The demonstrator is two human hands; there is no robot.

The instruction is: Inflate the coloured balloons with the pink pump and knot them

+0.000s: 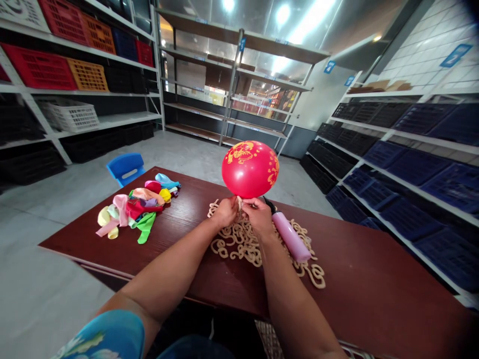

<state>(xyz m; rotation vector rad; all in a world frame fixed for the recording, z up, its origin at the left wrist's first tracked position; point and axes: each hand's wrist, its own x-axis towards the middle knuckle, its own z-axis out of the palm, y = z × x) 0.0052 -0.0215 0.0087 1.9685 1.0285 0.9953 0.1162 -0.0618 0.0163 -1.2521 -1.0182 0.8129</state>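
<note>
An inflated red balloon (250, 169) with yellow print stands upright above the table, its neck at the bottom between both hands. My left hand (227, 212) pinches at the neck from the left, beside a short beige strip. From the right, my right hand (257, 214) has its fingers closed at the same spot. Exactly which fingers hold the neck or the strip is too small to tell. Beneath the hands lies a spread of curly beige strips (247, 242). A pink cylinder (292, 237) with a dark end rests on them, just right of my right hand.
Several uninflated coloured balloons (140, 207) lie in a pile on the left of the dark red table (359, 279). A blue chair (126, 167) stands behind the table's left end. Shelves with crates (43, 67) line both sides; a metal rack (232, 85) stands at the back.
</note>
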